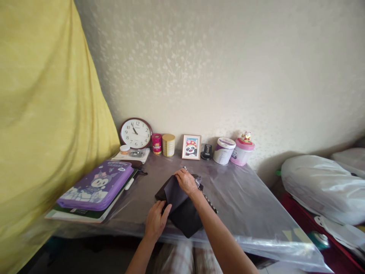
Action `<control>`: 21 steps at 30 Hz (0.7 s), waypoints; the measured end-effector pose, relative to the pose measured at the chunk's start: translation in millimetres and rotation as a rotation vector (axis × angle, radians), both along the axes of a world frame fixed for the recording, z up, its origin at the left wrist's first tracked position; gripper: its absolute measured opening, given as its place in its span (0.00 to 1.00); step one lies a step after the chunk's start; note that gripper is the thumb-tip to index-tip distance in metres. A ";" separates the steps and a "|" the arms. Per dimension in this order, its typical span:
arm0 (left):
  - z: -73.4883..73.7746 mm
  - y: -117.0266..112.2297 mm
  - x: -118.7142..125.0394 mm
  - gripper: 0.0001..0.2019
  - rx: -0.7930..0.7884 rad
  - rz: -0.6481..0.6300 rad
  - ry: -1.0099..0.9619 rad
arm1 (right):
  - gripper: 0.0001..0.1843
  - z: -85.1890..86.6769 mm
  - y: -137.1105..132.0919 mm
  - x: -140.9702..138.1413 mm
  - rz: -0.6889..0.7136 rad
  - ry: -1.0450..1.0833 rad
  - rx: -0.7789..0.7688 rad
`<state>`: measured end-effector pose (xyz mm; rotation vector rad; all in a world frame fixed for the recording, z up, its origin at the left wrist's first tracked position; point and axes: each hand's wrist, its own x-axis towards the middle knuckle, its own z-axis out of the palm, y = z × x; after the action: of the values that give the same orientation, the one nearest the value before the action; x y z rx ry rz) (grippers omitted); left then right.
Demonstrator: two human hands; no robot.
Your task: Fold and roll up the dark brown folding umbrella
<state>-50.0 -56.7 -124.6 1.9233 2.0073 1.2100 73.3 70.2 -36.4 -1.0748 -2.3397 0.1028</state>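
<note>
A dark grey folded cloth (182,211) lies on the plastic-covered table (251,205) near its front edge. My left hand (156,220) grips the cloth's near left edge, thumb on top. My right hand (186,181) rests on the cloth's far side, fingers closed on a raised fold of it. A strip of patterned black-and-white fabric (209,201) shows under my right forearm.
A purple cartoon pencil case (97,186) lies on books at the left. Along the wall stand a round clock (135,133), a red tin (156,143), a gold tin (168,145), a small framed picture (191,147), a white tub (224,150) and a pink container (242,151). Yellow curtain (42,114) hangs left; white bags (319,186) lie right.
</note>
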 end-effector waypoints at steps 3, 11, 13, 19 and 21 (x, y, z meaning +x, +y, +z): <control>0.1 0.7 2.1 0.18 -0.019 0.033 0.049 | 0.12 -3.7 2.5 -6.8 -0.008 -0.028 -0.013; 0.5 4.0 4.2 0.16 0.039 0.074 0.089 | 0.14 -13.3 -7.0 -6.2 -0.027 -0.005 -0.031; -0.3 4.0 3.6 0.16 0.039 0.080 0.095 | 0.12 -18.7 -12.7 -1.5 0.024 -0.042 -0.021; -4.2 4.4 1.7 0.17 0.040 0.073 0.096 | 0.09 -29.0 -15.9 21.1 0.068 -0.121 -0.031; -5.9 5.1 1.0 0.17 0.051 0.076 0.085 | 0.09 -27.0 -15.8 30.1 0.027 -0.076 -0.014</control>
<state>-49.0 -51.6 -130.5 1.9709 2.1301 1.2277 103.4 54.3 -63.4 -1.0719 -2.4248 0.0905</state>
